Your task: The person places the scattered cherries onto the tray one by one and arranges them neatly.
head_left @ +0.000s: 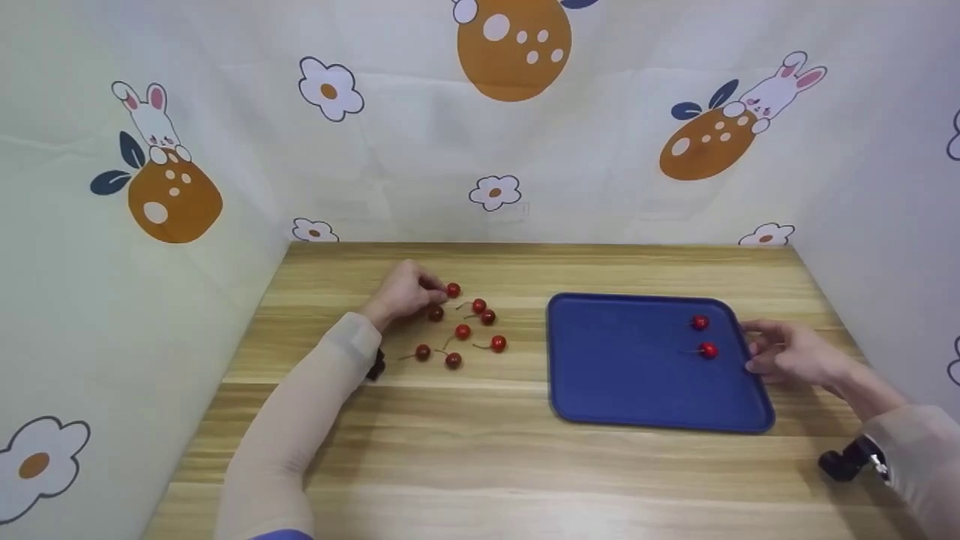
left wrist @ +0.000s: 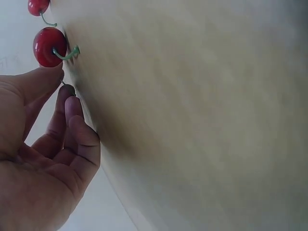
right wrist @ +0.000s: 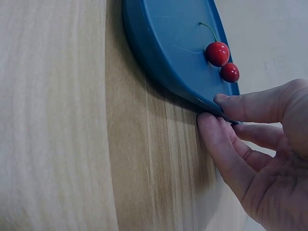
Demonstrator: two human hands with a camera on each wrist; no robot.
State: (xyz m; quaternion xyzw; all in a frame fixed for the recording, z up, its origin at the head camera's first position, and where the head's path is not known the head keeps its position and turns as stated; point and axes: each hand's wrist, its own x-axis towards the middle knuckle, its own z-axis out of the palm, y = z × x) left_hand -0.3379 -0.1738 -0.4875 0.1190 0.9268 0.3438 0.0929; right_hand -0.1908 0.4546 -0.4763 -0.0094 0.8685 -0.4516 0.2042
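Note:
My left hand [head_left: 405, 292] reaches to the far side of a loose group of red cherries, with thumb and fingertips at a bright red cherry [head_left: 453, 289]. In the left wrist view a thin stem [left wrist: 62, 83] shows between the fingertips of that hand; its cherry is hidden there by the thumb. Beside the thumb lies another cherry [left wrist: 49, 46] with a short green stem. With the thumb on top and fingers below, my right hand [head_left: 799, 354] pinches the right rim of a blue tray [head_left: 622, 360]. Near that rim, two cherries [right wrist: 217, 54] lie on the tray.
Several more cherries, dark and bright red, lie on the wooden table [head_left: 465, 457] left of the tray, among them a stemmed cherry [head_left: 499, 343]. A patterned cloth [head_left: 420, 150] walls in the back and both sides.

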